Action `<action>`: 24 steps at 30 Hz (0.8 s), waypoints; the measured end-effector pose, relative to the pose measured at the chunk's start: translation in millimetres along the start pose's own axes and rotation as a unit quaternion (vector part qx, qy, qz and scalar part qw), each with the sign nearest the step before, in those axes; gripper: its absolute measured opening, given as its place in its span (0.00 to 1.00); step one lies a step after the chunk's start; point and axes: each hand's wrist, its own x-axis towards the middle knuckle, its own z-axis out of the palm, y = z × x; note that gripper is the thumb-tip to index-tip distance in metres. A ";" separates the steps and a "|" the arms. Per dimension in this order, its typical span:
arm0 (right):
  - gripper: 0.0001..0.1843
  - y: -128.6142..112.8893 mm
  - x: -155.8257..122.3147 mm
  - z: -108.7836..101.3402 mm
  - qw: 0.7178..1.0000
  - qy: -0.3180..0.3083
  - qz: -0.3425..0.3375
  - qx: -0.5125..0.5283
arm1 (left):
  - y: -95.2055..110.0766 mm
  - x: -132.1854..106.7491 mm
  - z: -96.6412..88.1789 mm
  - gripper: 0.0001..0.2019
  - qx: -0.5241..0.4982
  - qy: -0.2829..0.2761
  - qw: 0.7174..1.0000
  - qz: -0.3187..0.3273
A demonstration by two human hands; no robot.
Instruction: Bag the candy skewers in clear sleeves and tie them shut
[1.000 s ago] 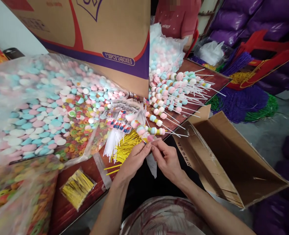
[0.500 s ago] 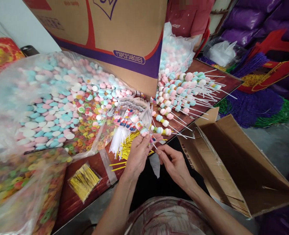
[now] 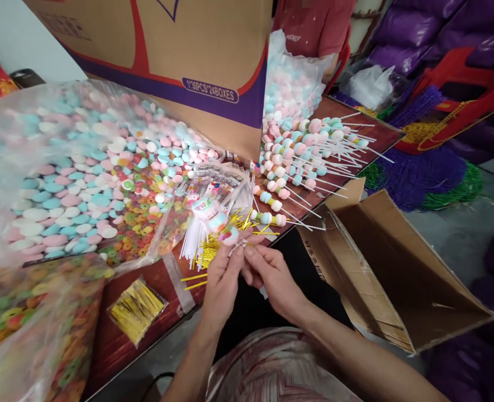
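My left hand (image 3: pixel 223 279) and my right hand (image 3: pixel 270 276) meet at the table's near edge. Both pinch the lower end of a candy skewer (image 3: pixel 215 218) of pastel marshmallow pieces in a clear wrapper that points up and left. Just behind the hands lie loose gold twist ties (image 3: pixel 213 248) and a bundle of white sticks (image 3: pixel 193 241). A stack of printed clear bags (image 3: pixel 215 184) lies beyond the skewer.
Finished skewers (image 3: pixel 305 151) are piled at the right of the table. Big bags of pastel candies (image 3: pixel 75 167) and ring candies (image 3: pixel 138 223) fill the left. A packet of gold ties (image 3: pixel 136 310), a large printed carton (image 3: pixel 180 61), an open box (image 3: pixel 398 268), a person in red (image 3: pixel 314 28).
The wrapped skewer has swung from lying rightward to pointing up-left. My hands have come together at its lower end.
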 end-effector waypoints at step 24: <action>0.11 -8.3 41.4 -63.0 0.495 0.109 -0.264 -0.821 | 9.6 21.7 -15.9 0.12 -0.064 0.053 0.996 0.038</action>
